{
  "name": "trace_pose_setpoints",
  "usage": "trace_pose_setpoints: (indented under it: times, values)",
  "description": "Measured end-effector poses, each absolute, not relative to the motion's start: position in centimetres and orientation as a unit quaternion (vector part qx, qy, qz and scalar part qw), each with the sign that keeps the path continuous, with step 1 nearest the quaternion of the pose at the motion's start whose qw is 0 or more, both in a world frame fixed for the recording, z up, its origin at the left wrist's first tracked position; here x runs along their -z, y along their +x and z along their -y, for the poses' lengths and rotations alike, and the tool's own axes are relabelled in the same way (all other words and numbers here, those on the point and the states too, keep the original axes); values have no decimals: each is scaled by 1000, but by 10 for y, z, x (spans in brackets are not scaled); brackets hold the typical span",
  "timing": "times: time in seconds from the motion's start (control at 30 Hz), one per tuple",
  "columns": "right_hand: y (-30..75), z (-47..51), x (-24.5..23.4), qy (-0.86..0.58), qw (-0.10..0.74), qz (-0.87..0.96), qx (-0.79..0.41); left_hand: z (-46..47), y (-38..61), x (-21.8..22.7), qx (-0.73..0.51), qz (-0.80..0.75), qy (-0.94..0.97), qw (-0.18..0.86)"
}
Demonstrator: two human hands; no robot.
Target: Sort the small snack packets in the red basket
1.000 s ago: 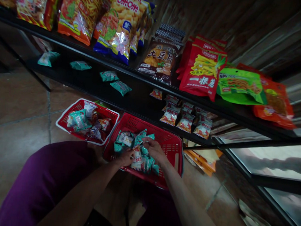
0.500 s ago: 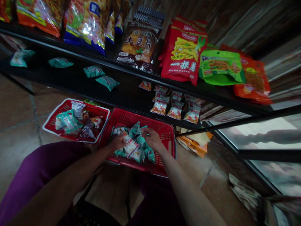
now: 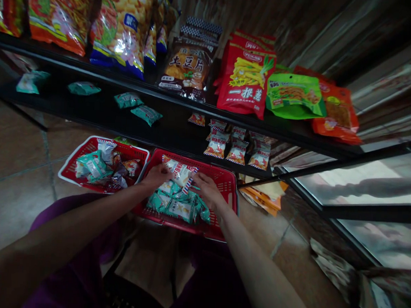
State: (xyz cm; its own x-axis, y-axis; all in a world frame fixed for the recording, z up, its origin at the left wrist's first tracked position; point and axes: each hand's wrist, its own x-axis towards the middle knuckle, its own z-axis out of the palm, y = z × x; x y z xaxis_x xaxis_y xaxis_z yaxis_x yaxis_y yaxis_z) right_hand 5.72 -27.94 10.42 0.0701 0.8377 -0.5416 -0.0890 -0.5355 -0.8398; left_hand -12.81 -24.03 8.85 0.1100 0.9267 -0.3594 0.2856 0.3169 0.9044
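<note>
Over the larger red basket (image 3: pixel 233 186), my left hand (image 3: pixel 158 175) pinches the left end of a white snack packet (image 3: pixel 180 172) with red lettering and striped edges. My right hand (image 3: pixel 207 188) has its fingers closed at the packet's striped right end. The packet is tilted, raised above several teal snack packets (image 3: pixel 181 209) lying in the basket. Fingertips of both hands are partly hidden.
A smaller red basket (image 3: pixel 70 167) with mixed packets stands to the left. Ahead, a black rack's lower shelf (image 3: pixel 105 119) carries teal packets (image 3: pixel 146 114) and small orange-white packets (image 3: pixel 237 151). Large snack bags (image 3: pixel 246 79) line the upper shelf. Orange packaging (image 3: pixel 264 194) lies at right.
The white packet has been lifted off the teal ones and moved toward the basket's far side. My left hand has moved forward with it; my right hand has shifted from the teal packets to its end.
</note>
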Motion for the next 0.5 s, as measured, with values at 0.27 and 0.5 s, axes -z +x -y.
trace_pose_setpoints:
  times: [0.27, 0.5]
  values:
    - [62, 268, -100, -638, 462, 185, -588, 228, -130, -123, -328, -528, 508, 597]
    - [58, 263, -106, -648, 501, 147, -555, 221, -135, -119, -372, -497, 479, 621]
